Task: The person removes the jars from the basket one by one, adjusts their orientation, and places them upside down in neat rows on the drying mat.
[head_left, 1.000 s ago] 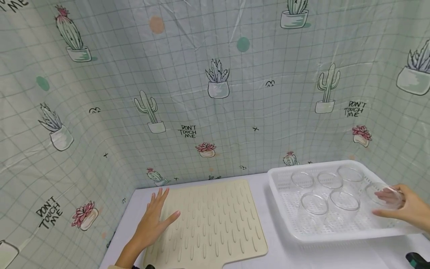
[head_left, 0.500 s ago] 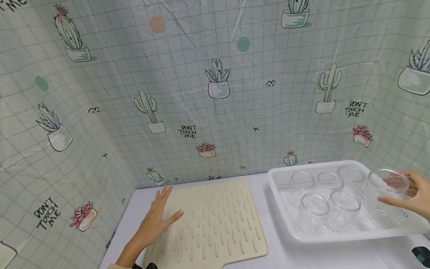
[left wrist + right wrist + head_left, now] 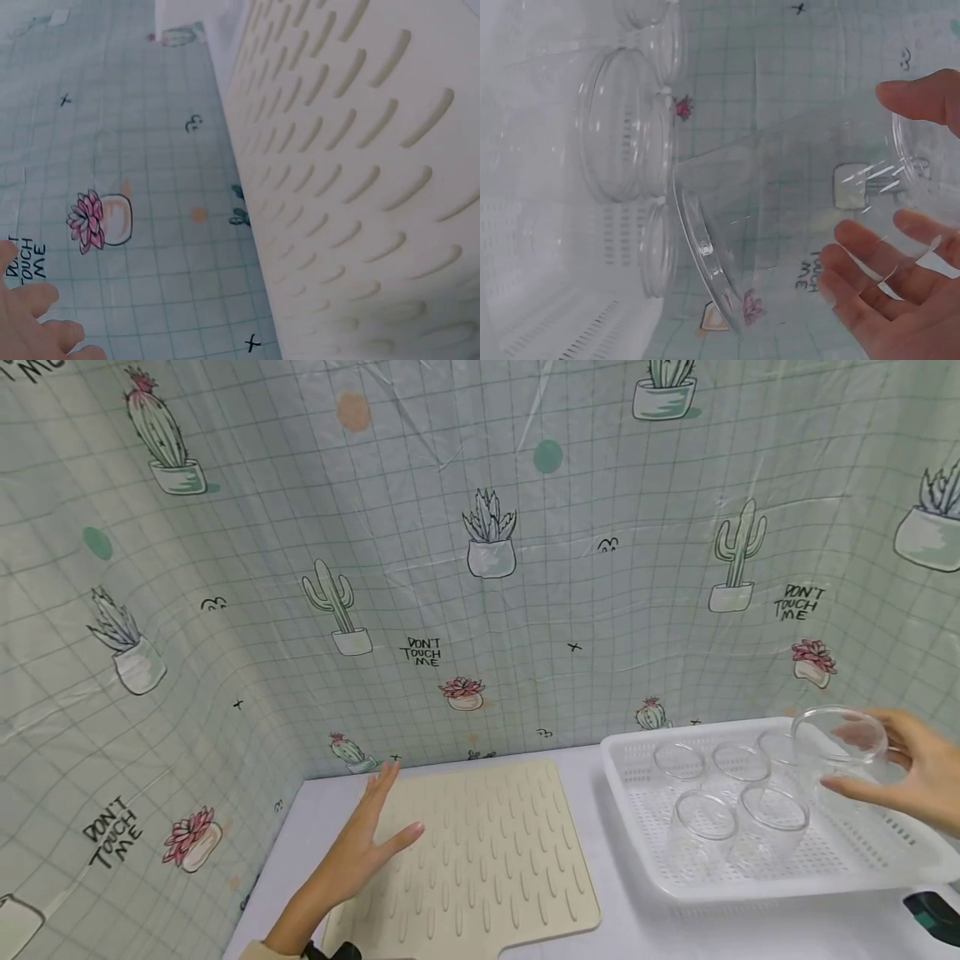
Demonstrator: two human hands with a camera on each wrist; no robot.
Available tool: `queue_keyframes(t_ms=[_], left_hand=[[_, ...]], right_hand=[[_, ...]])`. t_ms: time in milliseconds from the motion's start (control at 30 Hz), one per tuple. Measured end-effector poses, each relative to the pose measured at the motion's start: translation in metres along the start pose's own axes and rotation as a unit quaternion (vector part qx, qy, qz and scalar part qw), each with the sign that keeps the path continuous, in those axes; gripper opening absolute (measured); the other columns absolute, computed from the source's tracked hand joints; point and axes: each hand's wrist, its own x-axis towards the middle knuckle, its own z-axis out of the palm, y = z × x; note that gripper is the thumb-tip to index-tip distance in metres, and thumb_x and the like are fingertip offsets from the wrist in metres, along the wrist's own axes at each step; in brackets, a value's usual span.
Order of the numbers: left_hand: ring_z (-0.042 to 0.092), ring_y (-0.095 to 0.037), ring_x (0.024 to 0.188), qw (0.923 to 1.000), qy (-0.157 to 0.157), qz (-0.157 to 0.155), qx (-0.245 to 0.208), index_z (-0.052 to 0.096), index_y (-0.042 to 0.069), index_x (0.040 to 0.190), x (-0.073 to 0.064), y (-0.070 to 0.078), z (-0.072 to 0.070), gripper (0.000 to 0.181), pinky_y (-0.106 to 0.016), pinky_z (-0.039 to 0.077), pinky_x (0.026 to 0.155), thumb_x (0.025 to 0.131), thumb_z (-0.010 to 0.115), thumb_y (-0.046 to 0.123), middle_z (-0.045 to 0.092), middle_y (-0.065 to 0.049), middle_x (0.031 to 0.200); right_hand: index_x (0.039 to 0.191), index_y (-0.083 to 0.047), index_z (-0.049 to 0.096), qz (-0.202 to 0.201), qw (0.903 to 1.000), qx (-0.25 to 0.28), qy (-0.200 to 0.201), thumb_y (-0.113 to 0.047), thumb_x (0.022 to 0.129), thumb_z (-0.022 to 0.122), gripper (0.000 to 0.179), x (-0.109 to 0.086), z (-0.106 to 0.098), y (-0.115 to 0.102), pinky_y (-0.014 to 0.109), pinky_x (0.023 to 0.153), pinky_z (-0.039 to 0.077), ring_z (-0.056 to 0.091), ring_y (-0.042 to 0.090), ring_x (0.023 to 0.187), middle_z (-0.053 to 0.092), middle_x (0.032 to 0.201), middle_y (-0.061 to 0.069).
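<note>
My right hand [image 3: 911, 768] holds a clear glass [image 3: 813, 777] above the right part of a white perforated basket [image 3: 892, 852]. In the right wrist view, the thumb and fingers of the right hand [image 3: 900, 277] lie on either side of the tilted glass [image 3: 780, 217], near one end. Several similar glasses [image 3: 776, 810] stand inside the basket to its left. On the other side, my left hand [image 3: 352, 860] hovers over the left edge of a beige mat [image 3: 480, 852] with raised ridges, fingers extended and thumb apart, holding nothing.
The mat and basket sit side by side on a white tabletop [image 3: 611, 877], with a strip between them. A cactus-print curtain [image 3: 525, 610] surrounds the table at the back and sides. A black object [image 3: 933, 917] shows at the lower right.
The right hand has raised the glass from the basket's right side, then moved it left toward the other glasses. The left hand has drifted slightly up and right.
</note>
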Motion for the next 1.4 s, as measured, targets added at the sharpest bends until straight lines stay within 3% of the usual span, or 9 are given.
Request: queue_keyframes(t_ms=[133, 267, 333, 400, 533, 667, 1000, 1200, 1400], left_hand=[[-0.006, -0.034, 0.151, 0.9996, -0.011, 0.005, -0.025, 0.011, 0.028, 0.161, 0.0, 0.009, 0.001, 0.085, -0.079, 0.005, 0.105, 0.097, 0.065, 0.039, 0.003, -0.002, 0.166], [-0.005, -0.033, 0.151, 0.999, -0.023, 0.008, -0.038, 0.011, 0.03, 0.161, -0.001, 0.016, 0.003, 0.084, -0.079, 0.006, 0.105, 0.097, 0.065, 0.038, 0.004, 0.0, 0.166], [-0.004, -0.033, 0.151, 0.9988, -0.027, 0.01, -0.04, 0.011, 0.031, 0.161, 0.0, 0.02, 0.004, 0.084, -0.078, 0.007, 0.105, 0.097, 0.065, 0.039, 0.004, 0.0, 0.166], [-0.002, -0.032, 0.151, 0.9987, -0.03, 0.013, -0.04, 0.01, 0.032, 0.161, 0.0, 0.023, 0.006, 0.084, -0.078, 0.008, 0.106, 0.097, 0.064, 0.039, 0.005, 0.001, 0.166], [0.0, -0.031, 0.151, 0.9982, -0.037, 0.021, -0.043, 0.01, 0.033, 0.161, 0.002, 0.03, 0.01, 0.085, -0.076, 0.01, 0.108, 0.096, 0.065, 0.04, 0.005, 0.002, 0.166], [0.001, -0.029, 0.151, 0.9972, -0.045, 0.029, -0.052, 0.01, 0.034, 0.161, 0.003, 0.036, 0.015, 0.086, -0.073, 0.01, 0.11, 0.096, 0.066, 0.04, 0.007, 0.003, 0.166], [0.007, -0.016, 0.151, 0.995, -0.068, 0.023, -0.069, 0.005, 0.044, 0.158, 0.001, 0.055, 0.033, 0.092, -0.062, 0.014, 0.116, 0.093, 0.07, 0.042, 0.007, 0.015, 0.164], [0.011, -0.017, 0.15, 0.9936, -0.064, 0.02, -0.091, 0.005, 0.046, 0.157, -0.001, 0.064, 0.045, 0.094, -0.06, 0.019, 0.116, 0.091, 0.071, 0.043, 0.01, 0.016, 0.164], [0.018, -0.018, 0.149, 0.9869, -0.059, 0.039, -0.145, 0.007, 0.042, 0.158, -0.001, 0.072, 0.054, 0.094, -0.043, 0.024, 0.118, 0.092, 0.073, 0.032, 0.012, 0.011, 0.164]], right_hand=[[0.142, 0.005, 0.038, 0.002, 0.9982, -0.049, -0.035, -0.018, 0.071, 0.091, 0.091, 0.006, 0.0, -0.022, -0.007, 0.078, 0.02, 0.051, 0.021, 0.109, 0.049, 0.126, 0.032], [0.138, -0.006, 0.047, -0.025, 0.9972, -0.057, -0.04, -0.021, 0.064, 0.095, 0.09, 0.011, 0.001, -0.041, 0.0, 0.072, 0.027, 0.052, -0.007, 0.1, 0.056, 0.125, -0.002], [0.139, -0.012, 0.05, -0.038, 0.9968, -0.054, -0.045, -0.022, 0.063, 0.096, 0.09, 0.013, 0.003, -0.05, 0.01, 0.075, 0.036, 0.035, -0.023, 0.094, 0.049, 0.12, -0.024], [0.139, -0.017, 0.051, -0.051, 0.9958, -0.054, -0.053, -0.024, 0.062, 0.096, 0.089, 0.014, 0.006, -0.061, 0.023, 0.078, 0.042, 0.034, -0.025, 0.096, 0.044, 0.114, -0.036], [0.139, -0.02, 0.052, -0.098, 0.9916, -0.061, -0.058, -0.025, 0.061, 0.097, 0.09, 0.017, 0.019, -0.083, 0.032, 0.082, 0.044, 0.044, -0.015, 0.1, 0.057, 0.116, -0.021], [0.137, -0.017, 0.054, -0.151, 0.9858, -0.047, -0.056, -0.022, 0.058, 0.098, 0.091, 0.02, 0.035, -0.104, 0.009, 0.082, 0.035, 0.052, -0.003, 0.105, 0.065, 0.115, 0.001], [0.131, -0.009, 0.056, -0.257, 0.9621, 0.011, -0.09, -0.016, 0.058, 0.096, 0.085, 0.024, 0.077, -0.146, 0.011, 0.082, 0.043, 0.058, 0.008, 0.097, 0.062, 0.117, -0.006], [0.132, -0.009, 0.054, -0.278, 0.9529, 0.03, -0.118, -0.016, 0.06, 0.094, 0.082, 0.022, 0.097, -0.169, 0.016, 0.091, 0.043, 0.058, 0.012, 0.105, 0.059, 0.122, -0.005], [0.132, -0.011, 0.052, -0.28, 0.9476, 0.044, -0.148, -0.018, 0.062, 0.093, 0.082, 0.02, 0.114, -0.186, 0.018, 0.098, 0.041, 0.054, 0.009, 0.115, 0.055, 0.128, -0.008]])
